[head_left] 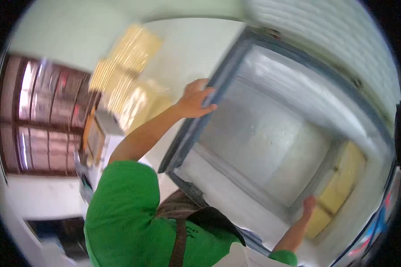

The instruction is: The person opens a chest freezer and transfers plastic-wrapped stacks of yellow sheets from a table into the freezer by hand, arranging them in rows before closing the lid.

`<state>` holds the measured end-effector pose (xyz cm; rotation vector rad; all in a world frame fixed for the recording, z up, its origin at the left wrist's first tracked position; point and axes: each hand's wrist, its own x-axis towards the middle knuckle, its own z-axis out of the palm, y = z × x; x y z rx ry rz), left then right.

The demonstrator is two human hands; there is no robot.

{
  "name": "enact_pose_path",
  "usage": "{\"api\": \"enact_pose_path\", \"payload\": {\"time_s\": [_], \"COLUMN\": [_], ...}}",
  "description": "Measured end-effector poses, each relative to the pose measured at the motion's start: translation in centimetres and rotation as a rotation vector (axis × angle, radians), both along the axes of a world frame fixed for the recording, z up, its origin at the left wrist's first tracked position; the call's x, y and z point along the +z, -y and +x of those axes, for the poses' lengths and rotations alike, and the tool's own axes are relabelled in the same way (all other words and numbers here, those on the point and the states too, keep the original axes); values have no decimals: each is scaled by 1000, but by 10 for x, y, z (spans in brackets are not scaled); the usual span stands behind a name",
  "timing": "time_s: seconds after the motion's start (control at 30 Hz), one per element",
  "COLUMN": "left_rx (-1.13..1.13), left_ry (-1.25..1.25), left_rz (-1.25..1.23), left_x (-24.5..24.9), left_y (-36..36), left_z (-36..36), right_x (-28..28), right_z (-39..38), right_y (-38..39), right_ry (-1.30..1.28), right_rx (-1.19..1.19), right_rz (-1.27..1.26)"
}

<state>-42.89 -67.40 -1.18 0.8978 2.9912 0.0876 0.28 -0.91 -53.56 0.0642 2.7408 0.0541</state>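
Observation:
My left hand (195, 99) rests on the dark grey rim (227, 66) of a large open box that looks like a chest freezer, its fingers spread over the edge. Inside, the walls look pale and frosty, and the flat floor (258, 133) is grey. My right hand (309, 207) reaches down into the box at the lower right, close to yellow blocks (341, 180) lying along that end. Its fingers are small and blurred, so whether they hold anything cannot be made out.
Stacks of yellowish wrapped packs (127, 66) stand on a white surface (187, 49) beyond my left arm. A barred window (51, 118) is at the far left. A white brick wall (329, 40) runs behind the box. Blurred coloured items lie at the right edge.

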Motion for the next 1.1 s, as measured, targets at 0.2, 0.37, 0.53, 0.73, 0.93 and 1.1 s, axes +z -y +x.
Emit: {"api": "enact_pose_path", "payload": {"time_s": [0.2,0.37,0.53,0.73,0.93,1.1], "left_rx": [325,783,552,695,569,644], "left_ry": [-406,-145,-63,28,-51,33], "left_rz": [197,-96,-73,-196,-314,-179], "left_x": [54,56,67,81,67,110], "left_y": [251,547,598,554,567,622], "left_z": [-29,-47,-12,-11,-23,-50], "right_x": [205,314,516,567,562,594], "right_z": [15,-11,-166,-228,-224,-243], "right_y": [69,251,603,751,776,831], "right_ry": [-245,-336,-274,-213,-200,-512], "right_rx": [-1484,-880,-665,-356,-372,-493], "right_rz": [-1403,-1880,-1142,-1105,-1089,-987]}}
